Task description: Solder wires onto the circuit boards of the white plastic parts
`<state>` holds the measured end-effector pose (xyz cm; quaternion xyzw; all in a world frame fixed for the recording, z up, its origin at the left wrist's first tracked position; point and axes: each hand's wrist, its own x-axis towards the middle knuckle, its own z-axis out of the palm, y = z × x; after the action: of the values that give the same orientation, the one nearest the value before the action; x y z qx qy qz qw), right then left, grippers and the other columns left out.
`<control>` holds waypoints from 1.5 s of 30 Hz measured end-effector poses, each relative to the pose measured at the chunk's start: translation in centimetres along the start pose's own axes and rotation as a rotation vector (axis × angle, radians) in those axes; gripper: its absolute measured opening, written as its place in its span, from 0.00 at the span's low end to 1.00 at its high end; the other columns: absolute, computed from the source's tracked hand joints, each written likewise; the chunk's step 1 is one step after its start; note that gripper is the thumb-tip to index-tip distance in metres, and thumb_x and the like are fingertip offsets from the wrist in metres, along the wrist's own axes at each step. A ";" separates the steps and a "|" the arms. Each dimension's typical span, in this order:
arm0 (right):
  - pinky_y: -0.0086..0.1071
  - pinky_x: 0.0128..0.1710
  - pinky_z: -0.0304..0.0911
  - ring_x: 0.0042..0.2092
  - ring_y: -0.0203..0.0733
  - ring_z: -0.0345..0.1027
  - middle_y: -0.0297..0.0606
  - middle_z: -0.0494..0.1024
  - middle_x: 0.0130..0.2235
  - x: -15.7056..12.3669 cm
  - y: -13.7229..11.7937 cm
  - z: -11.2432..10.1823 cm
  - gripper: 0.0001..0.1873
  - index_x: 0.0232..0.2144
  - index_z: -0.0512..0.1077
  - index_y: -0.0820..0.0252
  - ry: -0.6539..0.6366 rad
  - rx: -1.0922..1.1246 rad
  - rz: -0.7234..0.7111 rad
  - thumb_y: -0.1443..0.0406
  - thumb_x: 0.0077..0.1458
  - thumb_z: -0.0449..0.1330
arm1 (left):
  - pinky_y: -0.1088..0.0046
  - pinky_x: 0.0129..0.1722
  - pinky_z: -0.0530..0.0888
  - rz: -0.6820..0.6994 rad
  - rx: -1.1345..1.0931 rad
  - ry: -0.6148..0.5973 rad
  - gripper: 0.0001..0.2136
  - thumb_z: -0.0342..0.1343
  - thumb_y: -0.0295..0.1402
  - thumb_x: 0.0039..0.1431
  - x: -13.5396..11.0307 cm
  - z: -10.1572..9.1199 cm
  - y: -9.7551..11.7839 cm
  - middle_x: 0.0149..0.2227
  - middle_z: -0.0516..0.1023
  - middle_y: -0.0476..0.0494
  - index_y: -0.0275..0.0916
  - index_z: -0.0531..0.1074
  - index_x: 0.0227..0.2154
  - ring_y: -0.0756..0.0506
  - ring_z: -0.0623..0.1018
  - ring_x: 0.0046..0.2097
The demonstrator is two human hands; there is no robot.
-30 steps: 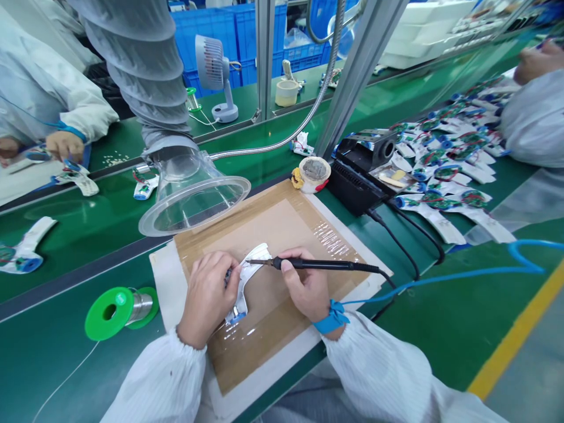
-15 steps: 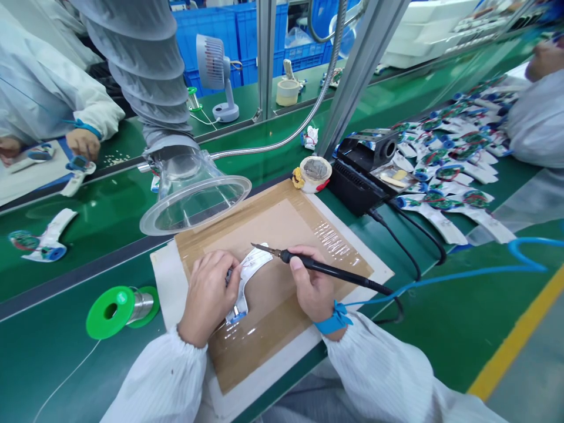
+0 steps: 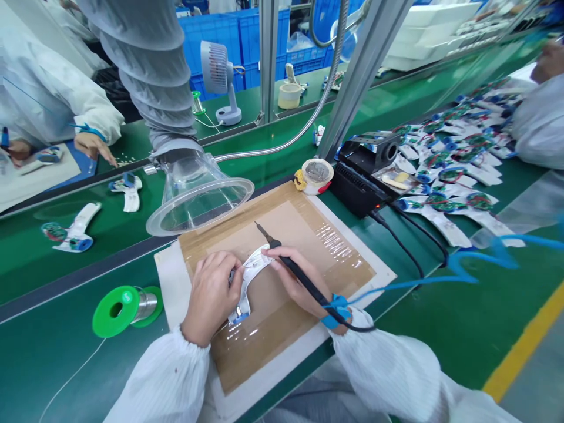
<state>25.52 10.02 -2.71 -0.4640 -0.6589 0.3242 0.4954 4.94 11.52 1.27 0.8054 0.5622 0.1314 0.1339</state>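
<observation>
My left hand (image 3: 211, 296) is closed on a white curved plastic part (image 3: 249, 276) that lies on a brown taped cardboard mat (image 3: 308, 235). My right hand (image 3: 295, 276) grips a black soldering iron (image 3: 286, 258), its tip raised and pointing up-left, clear of the part. The fingers of that hand also touch the upper end of the white part. A blue wrist strap (image 3: 335, 308) with a blue coiled cord sits on my right wrist.
A green solder spool (image 3: 121, 305) lies left of the mat. Behind it are a clear fume funnel (image 3: 198, 194), a tip-cleaner tin (image 3: 316, 173) and a black soldering station (image 3: 365, 167). Several white parts (image 3: 445, 176) pile up at right. Other people's hands work far left and far right.
My right hand swung the soldering iron from lying across the part to tip raised up-left, handle toward my wrist. On the far belt, white parts moved to the right.
</observation>
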 end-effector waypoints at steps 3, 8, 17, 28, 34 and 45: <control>0.52 0.64 0.62 0.61 0.50 0.70 0.42 0.76 0.58 1.2 1.6 -0.2 0.27 0.58 0.66 0.50 -0.165 -0.108 -0.119 0.65 0.59 0.66 | 0.62 0.44 0.64 -0.005 0.012 0.003 0.08 0.50 0.33 0.68 0.0 -0.1 0.1 0.37 0.76 0.46 0.42 0.69 0.32 0.41 0.73 0.44; 0.59 0.69 0.51 0.53 0.48 0.76 0.38 0.80 0.52 2.2 3.3 0.1 0.32 0.62 0.62 0.48 -0.284 -0.180 -0.188 0.68 0.58 0.66 | 0.62 0.45 0.65 -0.008 0.007 0.002 0.08 0.51 0.34 0.67 0.0 -0.2 0.0 0.38 0.77 0.46 0.42 0.70 0.31 0.41 0.74 0.43; 0.57 0.64 0.58 0.52 0.51 0.75 0.40 0.80 0.49 1.7 2.0 -0.8 0.26 0.56 0.66 0.50 -0.241 -0.256 -0.225 0.66 0.57 0.68 | 0.57 0.57 0.68 -0.068 -0.129 0.127 0.22 0.58 0.42 0.64 -1.6 -0.5 -0.9 0.61 0.72 0.39 0.43 0.66 0.59 0.38 0.71 0.62; 0.49 0.52 0.68 0.50 0.52 0.72 0.41 0.78 0.47 0.4 2.3 -0.9 0.23 0.54 0.66 0.50 -0.194 -0.284 -0.196 0.63 0.60 0.67 | 0.58 0.53 0.73 -0.337 -0.396 0.144 0.15 0.55 0.43 0.64 -3.5 0.9 -1.7 0.50 0.81 0.43 0.44 0.74 0.50 0.40 0.79 0.52; 0.48 0.51 0.69 0.49 0.52 0.72 0.41 0.77 0.45 0.4 2.2 -0.8 0.24 0.54 0.66 0.51 -0.177 -0.288 -0.213 0.63 0.59 0.68 | 0.60 0.51 0.71 -0.187 -0.289 0.235 0.15 0.50 0.38 0.69 -3.5 0.8 -0.8 0.47 0.81 0.44 0.45 0.74 0.53 0.42 0.78 0.49; 0.51 0.54 0.67 0.49 0.52 0.72 0.41 0.77 0.45 0.3 2.4 -0.8 0.23 0.55 0.66 0.50 -0.175 -0.289 -0.219 0.61 0.60 0.66 | 0.58 0.57 0.71 -0.164 -0.314 0.248 0.16 0.55 0.40 0.65 -3.3 0.7 -0.8 0.53 0.77 0.38 0.40 0.74 0.52 0.39 0.76 0.56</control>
<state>26.90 11.15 -4.47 -0.4258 -0.7856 0.2094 0.3970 3.46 8.65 0.14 0.7041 0.6106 0.3041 0.1975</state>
